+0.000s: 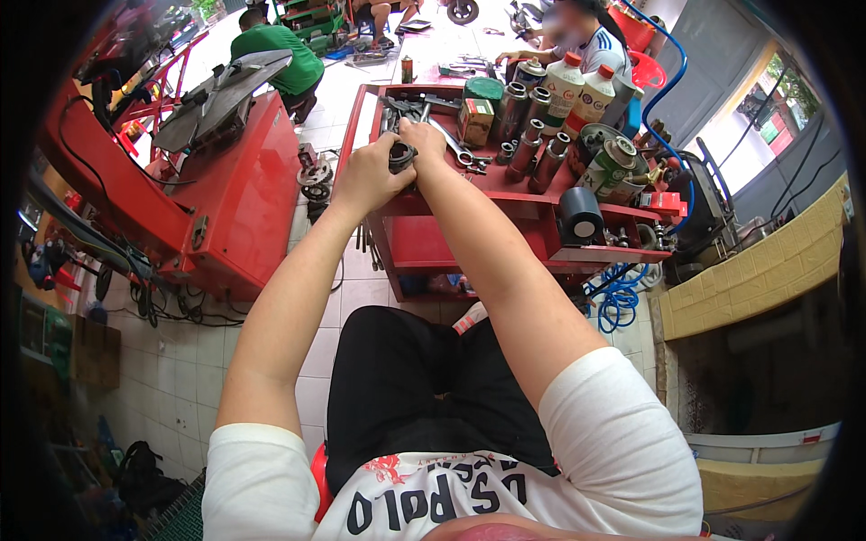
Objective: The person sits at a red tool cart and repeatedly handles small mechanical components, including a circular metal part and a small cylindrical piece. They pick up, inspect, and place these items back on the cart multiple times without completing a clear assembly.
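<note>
My left hand (372,173) is closed around a dark, round metal part (400,160) with a hollow end, over the near left corner of a red tool cart (469,209). Right beside it, my right hand (422,142) is closed too, its fingers curled among the metal tools (408,105) in the cart's top tray. What it grips is hidden behind the hand. To its right lie a small ring-shaped metal piece (469,162) and a small box (475,122). Several tall steel cylinders (512,110) stand farther right.
White bottles with red caps (564,88), cans (613,160) and a black cylinder (580,216) crowd the cart's right side. A blue hose (678,63) hangs there. On the left stands a red machine (230,198). A person in green (284,56) and another person (595,50) are beyond.
</note>
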A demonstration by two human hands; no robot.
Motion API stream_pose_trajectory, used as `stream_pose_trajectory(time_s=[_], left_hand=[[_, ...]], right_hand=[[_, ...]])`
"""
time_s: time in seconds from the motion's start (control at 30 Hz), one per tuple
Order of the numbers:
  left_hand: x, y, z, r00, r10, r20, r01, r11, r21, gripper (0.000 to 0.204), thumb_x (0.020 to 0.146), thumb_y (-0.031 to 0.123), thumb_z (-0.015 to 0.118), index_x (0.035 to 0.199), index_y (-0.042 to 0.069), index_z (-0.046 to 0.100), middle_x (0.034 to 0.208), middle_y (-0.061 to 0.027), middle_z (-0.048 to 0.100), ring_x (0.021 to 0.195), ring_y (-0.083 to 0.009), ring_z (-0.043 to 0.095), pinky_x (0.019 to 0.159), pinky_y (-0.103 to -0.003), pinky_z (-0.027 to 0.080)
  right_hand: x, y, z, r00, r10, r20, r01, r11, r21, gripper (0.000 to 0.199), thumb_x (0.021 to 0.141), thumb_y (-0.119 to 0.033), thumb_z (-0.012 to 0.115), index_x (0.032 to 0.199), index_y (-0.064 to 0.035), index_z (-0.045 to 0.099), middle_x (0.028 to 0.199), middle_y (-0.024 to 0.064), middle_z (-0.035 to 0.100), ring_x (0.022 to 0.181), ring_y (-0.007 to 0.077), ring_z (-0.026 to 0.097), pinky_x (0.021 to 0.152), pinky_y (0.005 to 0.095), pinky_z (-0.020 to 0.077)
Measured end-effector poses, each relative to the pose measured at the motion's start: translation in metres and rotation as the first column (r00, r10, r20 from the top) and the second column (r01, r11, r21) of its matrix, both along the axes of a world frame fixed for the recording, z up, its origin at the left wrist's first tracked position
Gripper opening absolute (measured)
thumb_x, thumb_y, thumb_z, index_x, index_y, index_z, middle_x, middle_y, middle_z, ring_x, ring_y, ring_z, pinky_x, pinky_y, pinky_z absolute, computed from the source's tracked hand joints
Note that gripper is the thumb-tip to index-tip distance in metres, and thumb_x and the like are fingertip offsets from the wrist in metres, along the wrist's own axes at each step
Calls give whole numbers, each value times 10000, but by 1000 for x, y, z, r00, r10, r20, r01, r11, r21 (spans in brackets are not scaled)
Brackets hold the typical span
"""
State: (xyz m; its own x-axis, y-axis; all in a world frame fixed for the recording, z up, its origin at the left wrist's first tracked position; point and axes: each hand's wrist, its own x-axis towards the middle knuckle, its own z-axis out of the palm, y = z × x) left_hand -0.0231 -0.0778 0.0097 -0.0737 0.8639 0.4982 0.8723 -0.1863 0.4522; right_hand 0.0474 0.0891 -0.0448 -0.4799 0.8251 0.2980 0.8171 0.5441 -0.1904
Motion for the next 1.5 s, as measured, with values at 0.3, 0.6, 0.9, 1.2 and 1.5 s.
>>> stream_pose_trajectory(time_s=[0.3,0.6,0.9,1.2,1.5], left_hand=[[-2,-2,2,999,33,-14,-34,999,-16,452,824,370,766,1132,59,653,962,-205,740,922,-401,727,812,-484,568],[0,-4,3,1000,-7,9,7,1000,17,469,824,376,777,1138,54,648,952,-202,741,918,-396,727,816,-484,569],[5,-1,4,1000,-15,12,15,1000,5,456,818,327,769,1146,36,643,956,-211,740,926,-394,726,823,-475,574],[2,-2,3,1000,-8,6,7,1000,13,460,819,324,769,1152,32,642,963,-215,738,931,-397,724,826,-475,570],[3,-1,3,1000,3,8,-3,1000,-6,466,815,333,773,1151,40,640,960,-209,740,930,-395,725,826,-479,570]], right_hand=[[-12,-1,1,998,-63,1,63,998,24,246,1019,-249,492,1115,-128,683,1038,159,755,965,318,764,718,445,608],[2,19,25,982,-78,172,7,925,381,249,1016,-223,532,1189,-103,664,1021,107,708,862,266,752,619,435,600],[45,41,63,937,-142,318,-62,831,552,250,1009,-196,546,1224,-109,638,1033,99,680,868,251,726,568,434,579],[32,35,18,913,-51,406,-151,879,452,228,1020,-253,543,1163,-178,704,1039,75,685,896,259,735,556,446,577],[21,33,14,966,0,258,-93,933,348,242,1035,-232,501,1177,-128,668,1060,120,720,905,282,764,635,432,620]])
